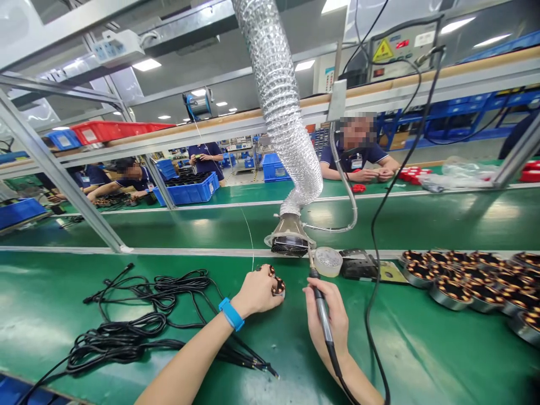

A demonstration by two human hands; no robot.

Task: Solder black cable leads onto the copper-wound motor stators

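Note:
My left hand (256,293), with a blue band at the wrist, is closed around a motor stator (278,287) with copper windings, low over the green bench. The fingers cover much of the stator. A thin solder wire (250,236) runs down to this hand; whether the fingers pinch it is hidden. My right hand (331,318) grips a soldering iron (323,309) like a pen, its tip pointing up and away, beside a round translucent container (328,261). The tip is apart from the stator.
A fume hood (288,233) on a silver duct (274,73) hangs ahead. Several stators (451,292) are grouped at right. Black cables (122,337) lie coiled at left. The iron's cord (373,236) hangs at right. Several people work across the bench.

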